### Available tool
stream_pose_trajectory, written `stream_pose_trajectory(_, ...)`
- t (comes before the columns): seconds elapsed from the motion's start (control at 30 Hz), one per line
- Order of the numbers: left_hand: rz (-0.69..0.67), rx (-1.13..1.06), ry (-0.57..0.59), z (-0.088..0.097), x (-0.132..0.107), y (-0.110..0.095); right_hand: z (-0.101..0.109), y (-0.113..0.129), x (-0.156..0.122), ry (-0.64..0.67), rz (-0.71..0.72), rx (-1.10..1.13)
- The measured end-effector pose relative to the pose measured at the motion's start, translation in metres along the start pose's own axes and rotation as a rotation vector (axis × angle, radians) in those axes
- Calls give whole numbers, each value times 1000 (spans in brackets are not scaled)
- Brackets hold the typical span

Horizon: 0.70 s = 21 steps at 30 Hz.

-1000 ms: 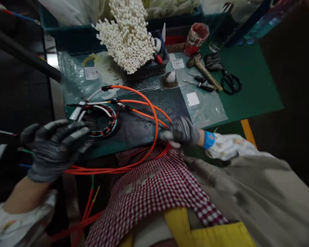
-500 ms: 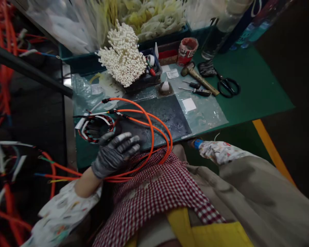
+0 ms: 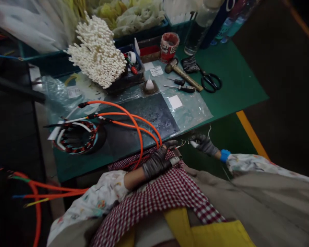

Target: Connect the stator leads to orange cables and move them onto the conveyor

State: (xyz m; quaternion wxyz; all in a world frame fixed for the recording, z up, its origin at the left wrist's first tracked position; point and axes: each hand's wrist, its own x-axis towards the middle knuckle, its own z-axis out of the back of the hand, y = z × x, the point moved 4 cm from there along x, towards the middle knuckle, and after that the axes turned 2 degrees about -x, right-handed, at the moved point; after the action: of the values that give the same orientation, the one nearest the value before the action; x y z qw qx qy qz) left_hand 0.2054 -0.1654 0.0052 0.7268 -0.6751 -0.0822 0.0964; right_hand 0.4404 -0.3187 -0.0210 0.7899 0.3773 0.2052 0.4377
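My left hand, in a grey glove, hangs over my red checked apron just below the table's front edge, fingers curled shut beside the orange cables. What it grips is too small to name. My right hand, also gloved, is under the table edge to the right, fingers pinched. A thin pale strand seems to run between the two hands. The cables loop back to a wound stator lying on the table's left.
On the green table lie a dark mat, a plastic sheet, a hammer, scissors, two small screwdrivers, a red cup and a bundle of white sticks. More orange wires hang at lower left.
My left hand left the stator and dropped right to the table edge over my lap. My right hand, hidden half a second ago, shows below the edge again. The view shifted right.
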Motion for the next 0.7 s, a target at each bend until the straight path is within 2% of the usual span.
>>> stream_pose_trajectory(0.07,100,-56,11,-19,14,8,20,10,-13,-32,34,-21)
stream_pose_trajectory(0.17,161,-225,11,-34,37,5,42,45,-17,-43,144,-118)
stream_pose_trajectory(0.23,161,-332,-37,-31,52,-5,49,74,-9,-31,328,-208)
stream_pose_trajectory(0.3,162,-365,-118,-17,63,-17,52,98,3,13,507,-233)
stream_pose_trajectory(0.33,180,-370,-151,-8,66,-21,52,105,11,56,542,-206)
stream_pose_trajectory(0.4,257,-398,-159,8,68,-28,50,113,25,187,501,-115)
stream_pose_trajectory(0.47,330,-449,-116,22,66,-32,46,118,36,313,438,-2)
stream_pose_trajectory(0.57,331,-531,-59,33,60,-36,42,128,46,372,381,223)
stream_pose_trajectory(0.7,271,-648,-69,39,57,-38,24,135,64,400,-5,624)
